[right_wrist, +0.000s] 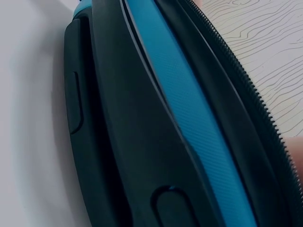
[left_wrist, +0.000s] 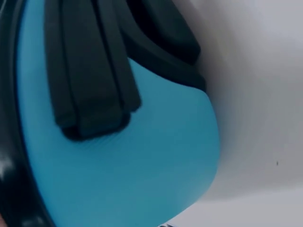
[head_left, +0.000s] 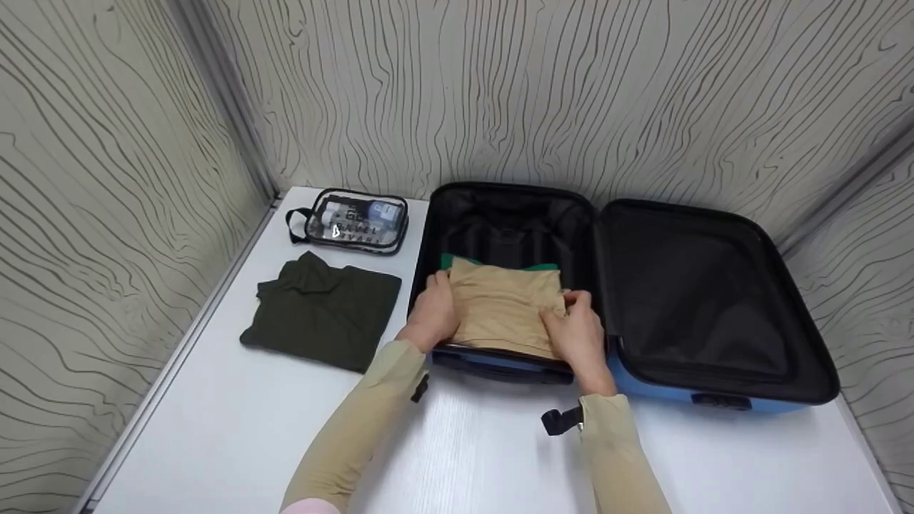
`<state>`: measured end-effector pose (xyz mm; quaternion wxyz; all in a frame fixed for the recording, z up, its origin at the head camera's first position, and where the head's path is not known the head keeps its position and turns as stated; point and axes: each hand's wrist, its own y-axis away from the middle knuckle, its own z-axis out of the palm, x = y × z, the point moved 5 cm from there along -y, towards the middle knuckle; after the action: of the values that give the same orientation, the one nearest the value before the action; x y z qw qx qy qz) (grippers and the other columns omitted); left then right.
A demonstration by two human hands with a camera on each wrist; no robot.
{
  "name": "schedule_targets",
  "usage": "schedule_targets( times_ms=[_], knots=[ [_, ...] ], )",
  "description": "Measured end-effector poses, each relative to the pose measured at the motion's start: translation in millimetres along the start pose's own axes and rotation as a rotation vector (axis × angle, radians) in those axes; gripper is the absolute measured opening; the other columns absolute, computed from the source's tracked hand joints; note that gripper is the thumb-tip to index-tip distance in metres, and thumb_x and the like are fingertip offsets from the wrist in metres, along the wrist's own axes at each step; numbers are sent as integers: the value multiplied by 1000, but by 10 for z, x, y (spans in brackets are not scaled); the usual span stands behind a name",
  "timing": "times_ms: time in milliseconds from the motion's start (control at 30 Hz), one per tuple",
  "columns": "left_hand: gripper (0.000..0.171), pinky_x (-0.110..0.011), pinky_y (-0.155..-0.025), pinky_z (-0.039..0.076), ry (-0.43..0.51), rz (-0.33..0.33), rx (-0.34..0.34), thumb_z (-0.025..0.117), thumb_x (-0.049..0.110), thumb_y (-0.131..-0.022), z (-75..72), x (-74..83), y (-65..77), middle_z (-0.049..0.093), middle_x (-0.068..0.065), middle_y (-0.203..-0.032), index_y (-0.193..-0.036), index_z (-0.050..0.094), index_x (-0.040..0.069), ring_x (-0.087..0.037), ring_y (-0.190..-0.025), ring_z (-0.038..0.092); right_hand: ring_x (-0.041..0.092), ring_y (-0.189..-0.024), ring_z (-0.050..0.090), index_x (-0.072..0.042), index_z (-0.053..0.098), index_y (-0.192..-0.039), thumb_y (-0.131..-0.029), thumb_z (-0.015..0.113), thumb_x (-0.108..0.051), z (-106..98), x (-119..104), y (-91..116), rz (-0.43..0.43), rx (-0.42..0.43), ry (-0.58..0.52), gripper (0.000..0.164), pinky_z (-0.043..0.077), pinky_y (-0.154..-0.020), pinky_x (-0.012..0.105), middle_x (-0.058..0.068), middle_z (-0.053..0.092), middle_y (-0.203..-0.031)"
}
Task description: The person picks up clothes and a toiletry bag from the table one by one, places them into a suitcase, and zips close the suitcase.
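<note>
A folded tan garment point(head_left: 503, 303) lies in the near part of the open suitcase point(head_left: 510, 187), over a green cloth point(head_left: 541, 267) whose far edge shows. My left hand point(head_left: 434, 308) holds the garment's left side, its fingertips partly hidden. At the right side my right hand point(head_left: 577, 332) pinches the edge, thumb on top. Close up, the left wrist view shows the suitcase's blue shell point(left_wrist: 156, 146); the right wrist view shows its dark handle point(right_wrist: 78, 104) and zipper point(right_wrist: 251, 87).
To the left, a dark green folded garment point(head_left: 325, 310) lies on the white table point(head_left: 457, 435). Behind it is a clear toiletry bag point(head_left: 357, 221) with small bottles inside. The suitcase lid point(head_left: 707, 293) lies opened out on the right. Patterned walls point(head_left: 500, 93) stand behind and at the sides.
</note>
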<state>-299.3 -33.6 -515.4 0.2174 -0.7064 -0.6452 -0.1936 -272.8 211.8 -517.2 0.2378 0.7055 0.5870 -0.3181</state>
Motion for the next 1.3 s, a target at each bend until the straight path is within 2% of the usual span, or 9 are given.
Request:
schedule_targets(
  times_ms=[200,367,567,967,1133,1300],
  knots=[
    [60,-47,-95,49,8,34,18,62,0,-90,-56,26,-2,46,-28,-129,-144,38,-9,-46,-108,55,40,-110,54,5,41,-144,-94,71,-25,-7,-15,-5,-44,47,-37,66,41,-97,52,23,53,-121],
    [59,-46,-101,45,46,18,6,61,7,-94,-71,29,-20,46,-28,-134,-146,37,-8,-45,-116,53,40,-117,51,5,41,-146,-95,70,-28,-12,-23,1,-41,53,-52,67,40,-100,51,24,48,-129],
    [56,-47,-104,43,130,21,25,61,12,-98,-116,35,-39,49,-27,-136,-147,40,-8,-44,-120,53,37,-124,49,4,38,-149,-97,69,-28,-17,-39,0,-59,40,-120,69,39,-104,49,23,45,-137],
    [46,-42,-104,44,317,112,106,53,6,-102,-273,32,-41,52,-23,-138,-146,44,-6,-35,-126,54,36,-120,52,3,47,-143,-96,71,-23,-76,-139,25,-127,90,-145,59,40,-103,47,22,52,-130],
    [45,-43,-102,45,363,123,139,52,12,-105,-388,0,-42,52,-21,-139,-148,44,-2,-34,-125,54,36,-120,51,3,47,-142,-97,71,-21,-102,-212,33,-162,92,-173,56,39,-102,48,22,52,-131],
    [45,-43,-105,43,379,143,166,53,13,-106,-502,-47,-27,53,-20,-139,-148,44,-2,-32,-128,52,35,-121,50,2,48,-143,-98,70,-22,-88,-285,22,-174,76,-196,56,39,-103,47,20,52,-133]
  ],
)
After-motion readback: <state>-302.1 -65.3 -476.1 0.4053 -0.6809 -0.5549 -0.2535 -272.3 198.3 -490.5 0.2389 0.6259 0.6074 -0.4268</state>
